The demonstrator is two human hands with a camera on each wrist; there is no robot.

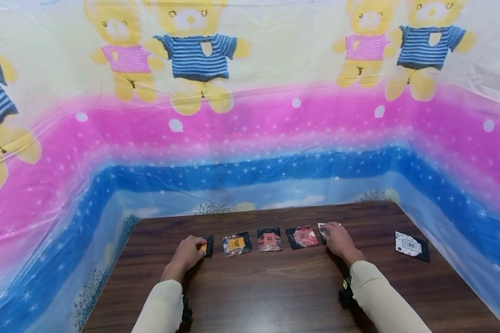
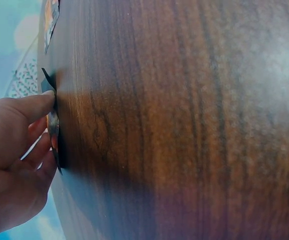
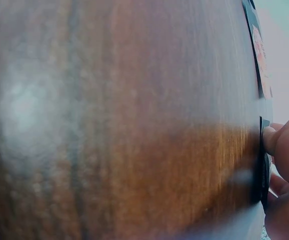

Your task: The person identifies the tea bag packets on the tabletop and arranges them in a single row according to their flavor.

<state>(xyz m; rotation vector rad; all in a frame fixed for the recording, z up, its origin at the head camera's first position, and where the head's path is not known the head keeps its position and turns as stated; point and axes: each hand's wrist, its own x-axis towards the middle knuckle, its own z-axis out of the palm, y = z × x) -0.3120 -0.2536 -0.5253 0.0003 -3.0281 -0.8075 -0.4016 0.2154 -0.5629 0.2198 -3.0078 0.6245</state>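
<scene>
At the left end of a row of small flat packets, my left hand (image 1: 187,253) pinches a black packet with an orange label (image 1: 209,246). In the left wrist view the thumb lies on the near side of this bent packet (image 2: 54,125), fingers curled at its far side. My right hand (image 1: 339,241) grips a packet with a white corner (image 1: 321,227) at the row's right end and covers most of it. The right wrist view shows thumb and fingers at this packet's dark edge (image 3: 261,165). Both packets are at the tabletop.
Between the hands lie a yellow-labelled packet (image 1: 236,243), a red-labelled packet (image 1: 269,239) and a black-and-red packet (image 1: 302,237). A white-and-black packet (image 1: 410,245) lies farther right on the brown wooden table (image 1: 258,286). A bear-printed curtain (image 1: 266,120) surrounds the table's back and sides.
</scene>
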